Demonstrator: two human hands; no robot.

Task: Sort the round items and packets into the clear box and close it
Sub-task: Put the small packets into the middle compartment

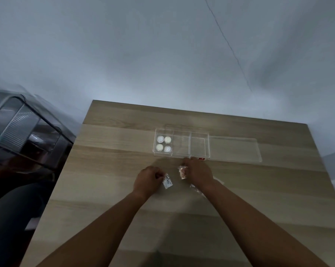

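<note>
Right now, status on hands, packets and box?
Left hand shut on silver packet; right hand shut on pink packet. Box open, four round items in left compartment, lid alongside. Nothing in the way.

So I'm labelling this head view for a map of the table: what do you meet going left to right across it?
Dark storage bin → left hand → silvery packet → pinkish packet → right hand → clear lid. The clear box spans the hands, so I left it out.

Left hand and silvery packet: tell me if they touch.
Touching. The head view shows the left hand with its fingers pinching the top edge of the silvery packet over the table.
</note>
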